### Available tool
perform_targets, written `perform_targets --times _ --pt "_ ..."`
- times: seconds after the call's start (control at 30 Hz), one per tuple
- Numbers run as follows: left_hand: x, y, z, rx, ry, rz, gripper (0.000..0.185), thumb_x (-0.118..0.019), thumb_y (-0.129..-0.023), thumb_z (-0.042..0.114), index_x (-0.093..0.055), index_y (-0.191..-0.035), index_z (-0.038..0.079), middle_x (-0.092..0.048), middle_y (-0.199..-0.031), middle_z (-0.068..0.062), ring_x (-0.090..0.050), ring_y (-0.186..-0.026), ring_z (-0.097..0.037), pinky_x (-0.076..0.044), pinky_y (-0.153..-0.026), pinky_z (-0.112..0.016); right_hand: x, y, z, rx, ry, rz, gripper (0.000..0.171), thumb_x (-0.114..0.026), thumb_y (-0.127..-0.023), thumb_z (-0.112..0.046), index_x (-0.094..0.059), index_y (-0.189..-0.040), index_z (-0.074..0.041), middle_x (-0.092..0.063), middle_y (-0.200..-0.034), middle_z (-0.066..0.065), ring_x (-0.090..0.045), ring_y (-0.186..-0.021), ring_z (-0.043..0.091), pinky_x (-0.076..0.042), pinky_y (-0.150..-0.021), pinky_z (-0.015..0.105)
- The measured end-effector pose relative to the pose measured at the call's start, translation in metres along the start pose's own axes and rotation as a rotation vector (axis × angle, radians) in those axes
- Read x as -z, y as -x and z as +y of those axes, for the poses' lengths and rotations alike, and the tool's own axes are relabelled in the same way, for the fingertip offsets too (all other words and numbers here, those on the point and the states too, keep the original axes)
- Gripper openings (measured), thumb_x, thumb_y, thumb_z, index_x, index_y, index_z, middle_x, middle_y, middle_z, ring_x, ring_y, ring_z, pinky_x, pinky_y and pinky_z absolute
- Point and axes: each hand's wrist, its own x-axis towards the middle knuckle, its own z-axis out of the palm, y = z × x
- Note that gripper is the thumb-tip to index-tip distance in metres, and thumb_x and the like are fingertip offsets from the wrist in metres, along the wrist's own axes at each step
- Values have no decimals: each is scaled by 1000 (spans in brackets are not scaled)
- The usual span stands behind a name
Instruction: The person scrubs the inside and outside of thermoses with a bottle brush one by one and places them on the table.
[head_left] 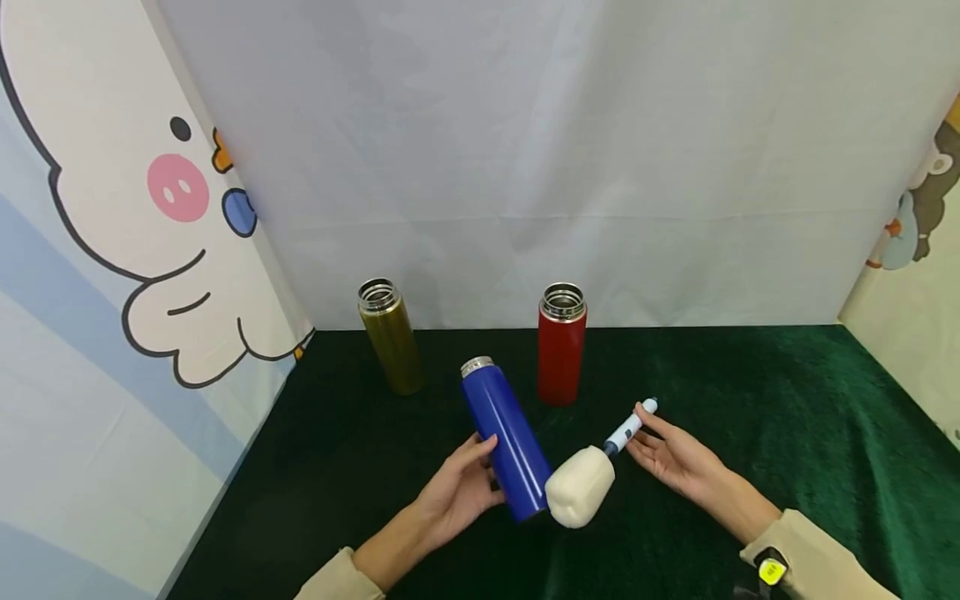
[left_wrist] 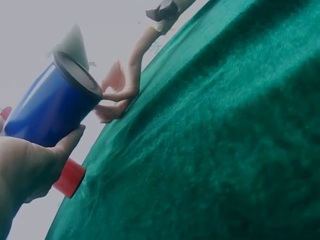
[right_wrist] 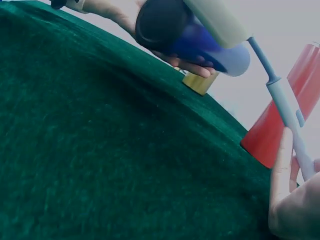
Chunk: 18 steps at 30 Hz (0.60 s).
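And here's the blue metal bottle (head_left: pixel 504 429), held tilted above the front-centre of the tabletop, its bare steel neck towards the far edge and its base towards the near one. The left hand (head_left: pixel 456 497) has it gripped, thumb along one side, fingers round the body. Right beside the base sits the cream sponge head (head_left: pixel 581 486) of a bottle brush, seemingly against the wall, though contact is hard to call! The right hand (head_left: pixel 678 458) pinches its pale handle (head_left: pixel 626 432) between thumb and fingers.

The step in hand looks like brushing the bottle's outside, low down. A further stroke would call for a steady left grip and light pressure from the right; reaching the inside would instead mean lining the sponge up with the mouth.

Further out, the red bottle (head_left: pixel 561 360) stands uncapped near the far edge, and the gold bottle (head_left: pixel 393 346), uncapped too, stands nearer the far left corner. Dark green plush cloth (head_left: pixel 645 558) covers the tabletop. Beyond the far edge hangs a pale grey sheet (head_left: pixel 480 125), with cartoon-printed panels (head_left: pixel 82 208) flanking both sides.
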Motion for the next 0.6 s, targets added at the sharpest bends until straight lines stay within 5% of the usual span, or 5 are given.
perform_targets --times 0.1,0.33,0.47,0.57,0.6 --pt "-2 0 -3 17 -12 3 73 -50 -106 34 -4 -162 23 -30 -163 -15 -39 -145 -32 -26 -124 -58 -4 -3 -3 -13 -64 0 12 -55 -106 -24 -55 -117 -21 -60 -112 2 -69 -102 14 -53 -103 23" --pt "-8 1 -9 13 -95 -38 72 -52 -106 27 -8 -162 25 -35 -159 -15 -44 -139 -31 -32 -119 -57 -27 -13 -10 -17 -274 79 43 -55 -104 -23 -33 -139 -29 -62 -116 10 -73 -104 21 -45 -111 21" --pt "-8 1 -10 38 -118 -42 69 -52 -105 29 -13 -162 18 -40 -156 -16 -47 -137 -31 -32 -119 -59 -38 -18 -14 26 -371 89 61 -51 -105 -20 -20 -157 -31 -48 -145 4 -49 -142 14 -40 -115 22" --pt "-7 1 -9 43 -134 -31 67 -51 -106 30 -15 -162 17 -40 -157 -16 -47 -138 -31 -31 -119 -61 -41 -19 -15 35 -425 76 67 -46 -106 -19 -10 -161 -34 -34 -158 -2 -25 -153 7 -36 -118 23" --pt "-6 1 -8 42 -136 -26 67 -50 -107 30 -15 -162 17 -40 -158 -16 -47 -139 -31 -31 -119 -62 -41 -18 -15 31 -425 82 66 -46 -107 -19 -12 -161 -34 -35 -157 -1 -26 -154 8 -36 -118 24"
